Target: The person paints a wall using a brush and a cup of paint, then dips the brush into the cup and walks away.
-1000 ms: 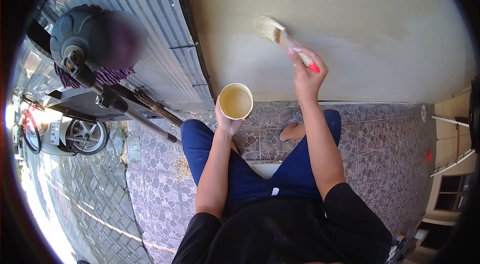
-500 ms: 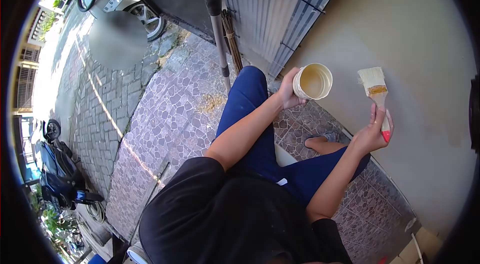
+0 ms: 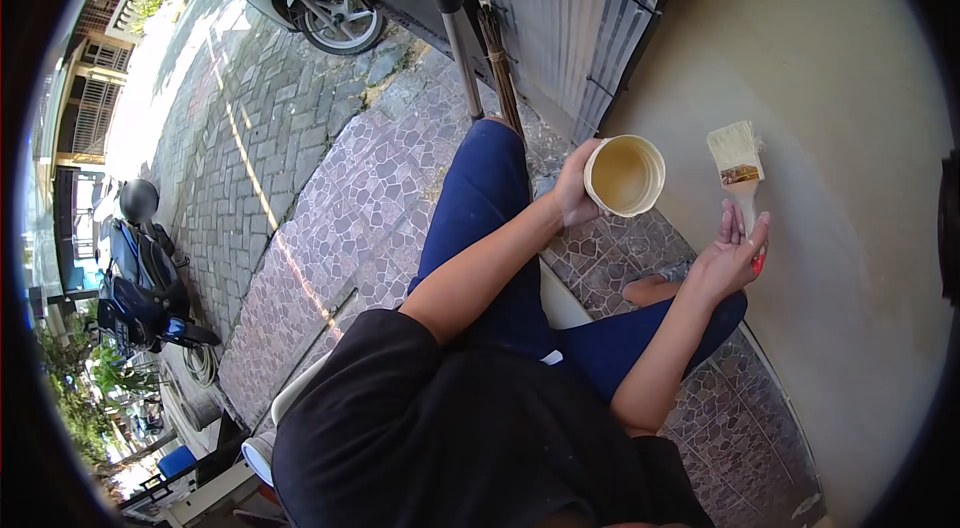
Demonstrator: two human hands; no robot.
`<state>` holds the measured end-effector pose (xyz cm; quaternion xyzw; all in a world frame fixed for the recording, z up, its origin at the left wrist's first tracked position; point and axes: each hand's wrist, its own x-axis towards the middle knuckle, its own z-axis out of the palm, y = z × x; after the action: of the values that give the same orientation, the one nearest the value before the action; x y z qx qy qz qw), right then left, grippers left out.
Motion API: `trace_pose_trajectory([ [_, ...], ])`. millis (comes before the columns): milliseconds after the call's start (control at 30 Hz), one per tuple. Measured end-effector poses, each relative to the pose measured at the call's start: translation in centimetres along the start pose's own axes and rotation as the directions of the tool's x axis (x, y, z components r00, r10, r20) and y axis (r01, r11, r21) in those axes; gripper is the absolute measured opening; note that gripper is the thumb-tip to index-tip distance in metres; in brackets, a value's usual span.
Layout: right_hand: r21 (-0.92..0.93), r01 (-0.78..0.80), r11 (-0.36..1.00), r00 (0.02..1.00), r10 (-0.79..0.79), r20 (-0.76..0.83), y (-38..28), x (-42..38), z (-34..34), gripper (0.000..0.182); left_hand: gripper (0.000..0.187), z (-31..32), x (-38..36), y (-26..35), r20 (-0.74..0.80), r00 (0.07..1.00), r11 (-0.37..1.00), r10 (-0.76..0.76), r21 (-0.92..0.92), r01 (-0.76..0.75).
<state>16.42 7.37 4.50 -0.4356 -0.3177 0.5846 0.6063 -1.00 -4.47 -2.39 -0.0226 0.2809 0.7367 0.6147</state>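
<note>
My left hand [image 3: 577,190] is wrapped round the side of a pale round cup [image 3: 657,174], whose open top faces me and shows a yellowish inside. To its right, my right hand [image 3: 728,261] grips the handle of a wide paintbrush [image 3: 741,168]. The brush's pale bristles point up and away from me, in front of a smooth beige wall [image 3: 830,98]. Part of the red handle end shows beside my fingers. Cup and brush are apart.
A corrugated metal panel [image 3: 560,28] stands ahead, with a metal pole [image 3: 462,58] and a bundle of sticks [image 3: 499,68] beside it. Patterned tiles [image 3: 350,178] cover the floor. Two parked motorbikes [image 3: 340,18] [image 3: 145,278] are at the left.
The view has shifted, with the motorbikes and pole now further right. The brush has tilted leftward in my right hand, and the cup's opening faces me more fully.
</note>
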Motion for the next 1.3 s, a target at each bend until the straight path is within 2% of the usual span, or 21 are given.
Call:
trace_pose_trajectory([
  [67,0.051,-0.035,0.998,0.996,0.031,0.08,0.2,-0.2,0.8,0.048,0.051,0.4,-1.2,0.3,-0.018,1.0,1.0,0.012,-0.022,-0.012],
  [167,0.03,-0.082,0.996,0.986,0.076,0.148,0.3,-1.0,2.0,0.05,0.052,-1.7,-1.8,0.5,0.004,1.0,0.999,0.024,-0.026,-0.024],
  [233,0.04,-0.067,0.997,0.992,0.062,0.107,0.2,-2.0,3.0,0.048,0.06,-4.5,-0.9,0.3,0.172,0.984,0.999,0.051,-0.005,-0.051],
  [267,0.043,-0.119,0.992,0.982,0.111,0.15,0.6,-2.0,2.7,0.048,0.061,-3.3,-1.4,0.6,-0.012,0.999,0.998,0.036,-0.047,-0.036],
  [367,0.069,-0.232,0.97,0.957,0.215,0.195,0.9,-2.6,2.6,0.042,0.06,-5.4,-0.9,0.7,0.08,0.996,0.993,-0.028,-0.109,0.037],
  [433,0.158,-0.28,0.947,0.949,0.248,0.195,1.2,-3.2,2.7,0.04,0.059,-7.2,-0.1,0.7,0.146,0.987,0.994,-0.065,-0.079,0.077],
  [467,0.167,-0.25,0.954,0.96,0.223,0.167,1.1,-3.4,2.6,0.04,0.058,-7.8,0.2,0.9,0.177,0.982,0.995,-0.062,-0.062,0.074],
  [533,0.177,-0.326,0.929,0.937,0.293,0.191,0.8,-3.8,2.3,0.037,0.057,-8.6,1.0,1.2,0.23,0.971,0.996,-0.07,-0.031,0.079],
  [567,0.181,-0.304,0.935,0.946,0.275,0.169,0.6,-4.1,2.1,0.037,0.056,-8.5,1.2,1.3,0.261,0.964,0.999,-0.046,-0.011,0.051],
  [667,0.186,-0.251,0.95,0.954,0.209,0.216,0.3,-4.5,1.9,0.032,0.056,-7.6,1.2,1.6,0.196,0.979,0.997,-0.046,-0.049,0.057],
  [733,0.046,-0.076,0.996,0.932,0.054,0.357,0.4,-4.3,1.5,0.033,0.056,-6.5,1.0,2.1,0.174,0.984,0.996,-0.045,-0.063,0.057],
  [767,0.043,-0.064,0.997,0.936,0.044,0.35,-0.1,-4.4,2.0,0.033,0.056,-5.2,0.6,2.5,0.125,0.991,0.998,-0.047,-0.044,0.053],
  [800,-0.099,0.094,0.991,0.922,-0.049,0.385,-0.8,-4.6,3.1,0.031,0.057,-4.6,0.6,2.6,0.073,0.996,0.999,-0.045,-0.025,0.047],
  [833,-0.233,0.249,0.94,0.893,-0.129,0.431,-1.2,-4.7,4.1,0.03,0.057,-4.8,0.7,2.6,0.08,0.995,0.998,-0.052,-0.027,0.055],
  [867,-0.237,0.253,0.938,0.894,-0.133,0.428,-1.2,-4.4,4.8,0.03,0.058,-5.4,0.9,2.4,0.149,0.988,0.997,-0.044,-0.063,0.054],
  [933,-0.236,0.566,0.79,0.707,-0.318,0.632,-1.0,-3.4,6.2,0.025,0.06,-6.3,1.2,2.1,0.219,0.975,0.993,-0.036,-0.098,0.059],
  [1033,-0.177,0.629,0.757,0.645,-0.38,0.663,0.3,-2.1,9.1,0.025,0.06,-6.7,1.8,1.9,0.212,0.977,0.998,-0.033,-0.05,0.044],
  [1167,-0.139,0.676,0.724,0.619,-0.455,0.64,3.4,0.6,10.6,0.026,0.06,-6.7,1.8,1.7,0.233,0.972,0.997,-0.04,-0.059,0.055],
  [1233,-0.308,0.841,0.444,0.523,-0.528,0.669,3.8,1.3,10.0,0.027,0.06,-6.8,1.7,1.7,0.232,0.972,0.997,-0.045,-0.044,0.057],
  [1267,-0.314,0.839,0.444,0.528,-0.53,0.663,3.6,1.5,9.6,0.027,0.061,-6.9,1.8,1.8,0.238,0.97,0.997,-0.046,-0.052,0.06],
  [1300,-0.319,0.878,0.357,0.477,-0.604,0.639,3.2,1.6,8.9,0.027,0.061,-7.0,1.8,1.8,0.244,0.969,0.996,-0.046,-0.061,0.063],
])
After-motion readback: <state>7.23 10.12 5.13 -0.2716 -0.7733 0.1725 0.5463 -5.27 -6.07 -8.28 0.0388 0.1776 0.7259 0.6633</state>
